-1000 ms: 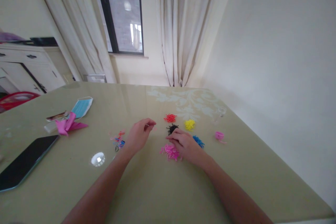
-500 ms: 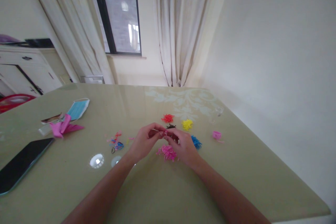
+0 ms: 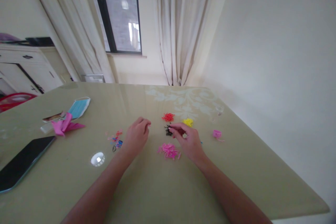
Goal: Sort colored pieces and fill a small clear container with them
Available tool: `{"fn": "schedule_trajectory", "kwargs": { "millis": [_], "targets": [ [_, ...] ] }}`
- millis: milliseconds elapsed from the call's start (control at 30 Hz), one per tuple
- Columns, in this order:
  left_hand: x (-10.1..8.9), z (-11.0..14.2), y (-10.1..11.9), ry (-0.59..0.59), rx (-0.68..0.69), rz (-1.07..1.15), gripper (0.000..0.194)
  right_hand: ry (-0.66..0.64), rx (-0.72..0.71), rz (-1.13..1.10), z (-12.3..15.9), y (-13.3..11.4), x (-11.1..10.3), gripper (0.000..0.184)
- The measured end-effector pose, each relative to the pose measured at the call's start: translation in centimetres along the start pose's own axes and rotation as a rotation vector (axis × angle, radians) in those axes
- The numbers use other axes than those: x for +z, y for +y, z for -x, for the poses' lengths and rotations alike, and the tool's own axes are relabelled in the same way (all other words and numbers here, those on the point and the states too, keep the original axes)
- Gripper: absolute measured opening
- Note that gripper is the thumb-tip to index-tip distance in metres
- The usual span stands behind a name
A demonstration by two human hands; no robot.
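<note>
My left hand [image 3: 138, 134] is closed above the table, left of the sorted piles. A small pale pink bit, seemingly a rubber band [image 3: 149, 125], shows at its fingertips; the rest of it is hidden. Thumb and index finger of my right hand [image 3: 187, 140] pinch at a small pile of black rubber bands [image 3: 168, 132]. Just nearer to me lies a pile of pink rubber bands [image 3: 169, 151]. Red bands [image 3: 168, 117] and yellow bands [image 3: 188, 122] sit behind. The blue bands are almost wholly covered by my right hand.
Mixed bands [image 3: 115, 140] lie left of my left hand, near a clear round dome [image 3: 98, 159]. A phone [image 3: 26, 162], a pink folded shape [image 3: 65, 125] and a blue mask [image 3: 79, 107] are farther left. A pink coil [image 3: 217, 134] lies right, before the wall [image 3: 283, 59].
My hands, together around a small pink piece before, have parted. The left has moved left with the pink bit; the right has come down to the black bands.
</note>
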State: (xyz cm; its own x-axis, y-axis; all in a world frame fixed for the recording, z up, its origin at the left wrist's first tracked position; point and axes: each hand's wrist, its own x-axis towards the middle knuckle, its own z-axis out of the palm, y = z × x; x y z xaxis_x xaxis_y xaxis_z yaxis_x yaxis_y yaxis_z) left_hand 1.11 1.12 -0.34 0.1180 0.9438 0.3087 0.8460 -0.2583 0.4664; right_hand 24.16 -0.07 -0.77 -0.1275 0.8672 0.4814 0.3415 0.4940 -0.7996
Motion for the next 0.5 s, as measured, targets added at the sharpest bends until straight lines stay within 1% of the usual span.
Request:
{"fn": "schedule_trajectory", "kwargs": {
  "millis": [67, 100, 133, 167, 200, 267, 333, 367, 433, 500],
  "targets": [
    [-0.3, 0.1, -0.7, -0.069, -0.098, -0.277, 0.034, 0.02, 0.002, -0.053, 0.0, 0.0, 0.0, 0.013],
    [-0.3, 0.1, -1.0, -0.099, -0.134, -0.361, 0.036, 0.027, -0.003, -0.064, 0.0, -0.1, 0.0, 0.013],
    [-0.3, 0.1, -1.1, -0.109, -0.143, -0.396, 0.035, 0.03, -0.01, -0.065, 0.1, -0.1, 0.0, 0.012],
    [-0.2, 0.1, -1.0, -0.091, -0.126, -0.377, 0.033, 0.033, -0.02, -0.058, 0.1, -0.2, -0.1, 0.011],
    [-0.1, 0.1, -0.8, -0.054, -0.082, -0.299, 0.03, 0.034, -0.031, -0.045, 0.2, -0.3, -0.1, 0.01],
    [0.2, 0.1, 0.1, 0.001, 0.053, 0.01, 0.024, 0.031, -0.052, -0.011, 0.3, -0.6, -0.2, 0.008],
    [0.5, 0.3, 1.2, -0.029, 0.177, 0.383, 0.022, 0.027, -0.082, 0.015, 0.4, -0.8, -0.3, 0.007],
    [0.7, 0.5, 1.8, -0.053, 0.212, 0.524, 0.023, 0.021, -0.096, 0.021, 0.5, -0.9, -0.3, 0.008],
    [0.9, 0.8, 2.6, -0.071, 0.226, 0.687, 0.023, 0.002, -0.121, 0.019, 0.6, -1.0, -0.3, 0.008],
    [1.1, 1.0, 2.9, -0.041, 0.191, 0.746, 0.019, -0.018, -0.13, 0.011, 0.6, -1.0, -0.3, 0.008]
  ]
}}
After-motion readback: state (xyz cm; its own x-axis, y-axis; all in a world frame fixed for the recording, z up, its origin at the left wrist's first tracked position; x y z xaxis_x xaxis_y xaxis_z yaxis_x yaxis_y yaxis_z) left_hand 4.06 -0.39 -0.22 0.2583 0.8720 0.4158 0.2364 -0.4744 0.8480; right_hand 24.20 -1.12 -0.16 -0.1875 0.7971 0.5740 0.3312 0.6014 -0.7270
